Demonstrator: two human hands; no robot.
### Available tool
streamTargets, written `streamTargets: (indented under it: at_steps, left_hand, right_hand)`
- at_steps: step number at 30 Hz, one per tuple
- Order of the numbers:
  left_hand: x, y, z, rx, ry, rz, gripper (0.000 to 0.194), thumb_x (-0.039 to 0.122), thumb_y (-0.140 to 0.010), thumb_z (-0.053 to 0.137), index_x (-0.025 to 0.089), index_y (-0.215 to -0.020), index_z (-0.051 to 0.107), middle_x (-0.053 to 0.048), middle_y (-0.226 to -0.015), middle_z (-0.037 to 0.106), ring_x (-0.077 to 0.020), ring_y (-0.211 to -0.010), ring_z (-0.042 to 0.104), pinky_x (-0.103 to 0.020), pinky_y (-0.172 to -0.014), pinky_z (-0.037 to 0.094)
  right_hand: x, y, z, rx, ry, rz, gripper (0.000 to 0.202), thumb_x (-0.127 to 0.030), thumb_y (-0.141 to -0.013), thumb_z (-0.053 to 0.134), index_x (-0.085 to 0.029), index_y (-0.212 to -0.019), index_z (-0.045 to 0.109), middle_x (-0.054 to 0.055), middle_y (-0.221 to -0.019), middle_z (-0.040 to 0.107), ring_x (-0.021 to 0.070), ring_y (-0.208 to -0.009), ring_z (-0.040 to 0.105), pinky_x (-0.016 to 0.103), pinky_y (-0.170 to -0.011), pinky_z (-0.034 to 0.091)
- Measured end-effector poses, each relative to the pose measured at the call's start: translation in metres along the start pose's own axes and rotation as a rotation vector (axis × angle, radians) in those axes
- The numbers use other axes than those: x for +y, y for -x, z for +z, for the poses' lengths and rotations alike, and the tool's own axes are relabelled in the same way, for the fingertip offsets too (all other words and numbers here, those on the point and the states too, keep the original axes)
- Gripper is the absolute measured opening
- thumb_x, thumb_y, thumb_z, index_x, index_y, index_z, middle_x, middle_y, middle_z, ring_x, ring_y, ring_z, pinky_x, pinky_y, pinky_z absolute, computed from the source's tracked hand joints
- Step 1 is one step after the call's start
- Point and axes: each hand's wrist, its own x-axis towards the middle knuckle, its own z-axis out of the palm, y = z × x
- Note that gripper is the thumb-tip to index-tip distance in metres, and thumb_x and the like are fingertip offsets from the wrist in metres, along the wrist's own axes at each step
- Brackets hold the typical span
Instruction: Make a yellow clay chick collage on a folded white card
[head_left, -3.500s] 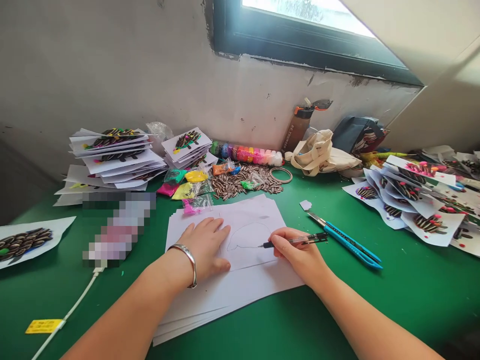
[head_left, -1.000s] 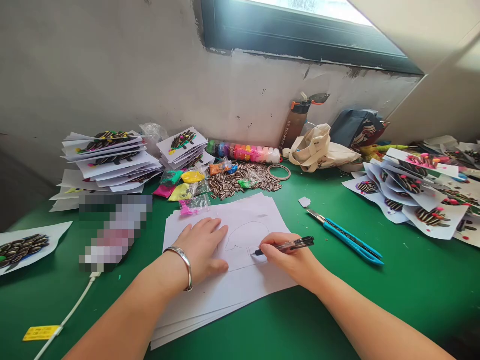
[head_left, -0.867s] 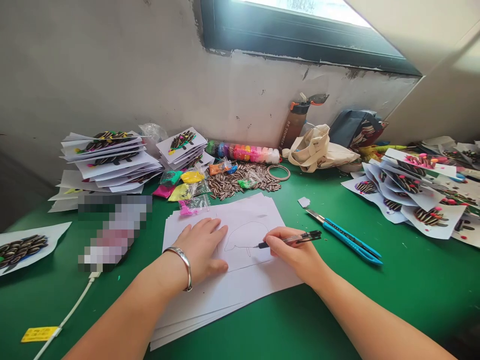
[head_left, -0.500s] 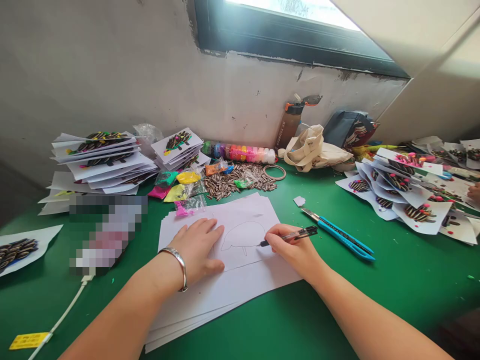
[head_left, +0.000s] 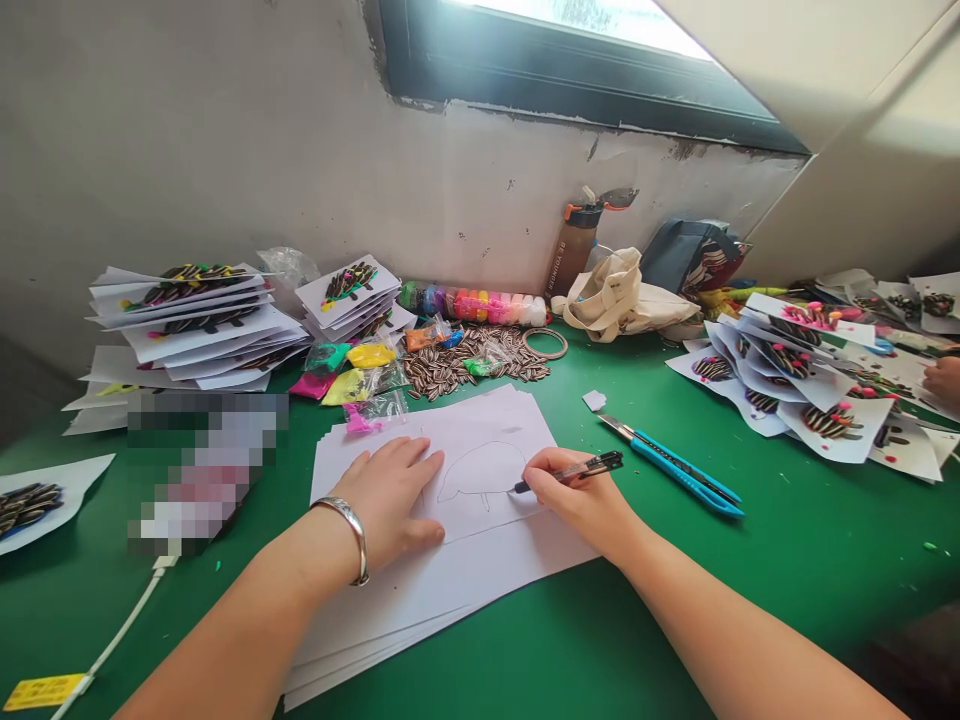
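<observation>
My left hand [head_left: 394,495] lies flat with its fingers spread on a sheet of white paper [head_left: 480,420], which rests on a stack of larger white sheets [head_left: 420,600]. On that sheet is a thin pen outline [head_left: 484,470] of a rounded body with a pointed left end and one small leg below. My right hand [head_left: 570,490] grips a black pen [head_left: 592,467], its tip touching the paper at the lower right of the outline. A blue utility knife [head_left: 679,465] with its blade out lies to the right of my right hand.
Sunflower seeds [head_left: 442,370], bagged coloured clay [head_left: 375,355] and a tape ring [head_left: 545,344] lie behind the paper. Seed-decorated cards stand in stacks at left [head_left: 195,340] and right [head_left: 795,370]. A bottle [head_left: 574,250] stands by the wall. Another person's hand [head_left: 943,380] shows at far right.
The whole view has shifted slightly, so things appear a little further left. Both hands keep nearly the same places on the paper, and the pen tip stays at the outline's lower right.
</observation>
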Motion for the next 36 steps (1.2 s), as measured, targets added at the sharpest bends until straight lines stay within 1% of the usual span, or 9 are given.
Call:
streamTargets:
  at_steps: [3,7,13,20,23,26,30,36]
  left_hand:
    - [0.0003,-0.0005,-0.0007,-0.007,-0.004,-0.002,0.070,0.048,-0.069,0.061,0.022,-0.132,0.048,-0.012,-0.146,0.037,-0.0318,-0.134,0.030,-0.049,-0.107,0.029]
    - [0.0009,0.0007,-0.0021,-0.010,-0.001,0.004,0.069,0.047,-0.070,0.060,0.020,-0.132,0.048,-0.013,-0.146,0.037,-0.0323,-0.134,0.030,-0.050,-0.107,0.029]
    - [0.0005,0.0015,-0.0015,0.006,0.017,0.012,0.068,0.047,-0.069,0.061,0.021,-0.131,0.050,-0.013,-0.144,0.039,-0.0330,-0.133,0.031,-0.050,-0.107,0.030]
    - [0.0005,0.0017,-0.0020,0.002,0.013,0.008,0.068,0.047,-0.069,0.060,0.021,-0.132,0.049,-0.012,-0.145,0.038,-0.0326,-0.134,0.031,-0.050,-0.107,0.030]
    - [0.0016,0.0019,-0.0025,-0.006,0.015,0.001,0.068,0.047,-0.069,0.060,0.021,-0.132,0.049,-0.012,-0.146,0.037,-0.0327,-0.134,0.031,-0.050,-0.107,0.030]
    - [0.0021,0.0017,-0.0026,-0.005,0.017,-0.003,0.067,0.047,-0.069,0.060,0.022,-0.131,0.050,-0.012,-0.145,0.037,-0.0324,-0.134,0.031,-0.050,-0.107,0.029]
    - [0.0015,0.0016,-0.0025,-0.001,0.018,-0.002,0.067,0.047,-0.069,0.060,0.022,-0.130,0.050,-0.012,-0.145,0.038,-0.0321,-0.134,0.030,-0.049,-0.107,0.029]
    - [0.0007,0.0021,-0.0019,0.006,0.030,0.006,0.067,0.047,-0.069,0.061,0.022,-0.130,0.050,-0.012,-0.145,0.038,-0.0324,-0.134,0.031,-0.049,-0.107,0.029]
  right_hand:
    - [-0.0019,-0.0001,-0.0021,-0.010,-0.026,0.017,0.020,-0.019,-0.076,0.049,-0.018,-0.057,0.053,-0.004,-0.056,0.045,0.0111,-0.057,0.038,0.025,-0.052,0.028]
    - [-0.0036,-0.0003,-0.0044,0.023,-0.071,0.029,0.021,-0.020,-0.076,0.049,-0.017,-0.055,0.051,-0.003,-0.055,0.046,0.0111,-0.056,0.039,0.025,-0.052,0.028]
    - [-0.0004,0.0000,-0.0024,0.026,-0.050,0.000,0.021,-0.022,-0.077,0.048,-0.018,-0.057,0.052,-0.003,-0.057,0.045,0.0116,-0.056,0.037,0.026,-0.052,0.027]
    - [0.0007,0.0003,-0.0006,0.012,-0.036,0.012,0.020,-0.021,-0.076,0.048,-0.018,-0.056,0.049,-0.003,-0.057,0.044,0.0113,-0.056,0.036,0.025,-0.051,0.026]
    - [-0.0017,0.0004,-0.0027,0.000,-0.054,0.039,0.020,-0.020,-0.074,0.048,-0.018,-0.055,0.051,-0.003,-0.055,0.043,0.0110,-0.055,0.036,0.025,-0.050,0.026]
    - [-0.0049,0.0008,-0.0050,0.010,-0.084,0.056,0.020,-0.021,-0.075,0.049,-0.018,-0.055,0.052,-0.003,-0.056,0.046,0.0115,-0.056,0.039,0.025,-0.051,0.028]
    - [-0.0064,0.0011,-0.0047,-0.006,-0.105,0.046,0.020,-0.023,-0.076,0.050,-0.018,-0.057,0.053,-0.003,-0.057,0.047,0.0119,-0.057,0.040,0.025,-0.052,0.029]
    - [-0.0053,0.0006,-0.0015,-0.015,-0.064,0.025,0.019,-0.023,-0.077,0.050,-0.018,-0.059,0.054,-0.002,-0.059,0.047,0.0123,-0.059,0.039,0.025,-0.053,0.029]
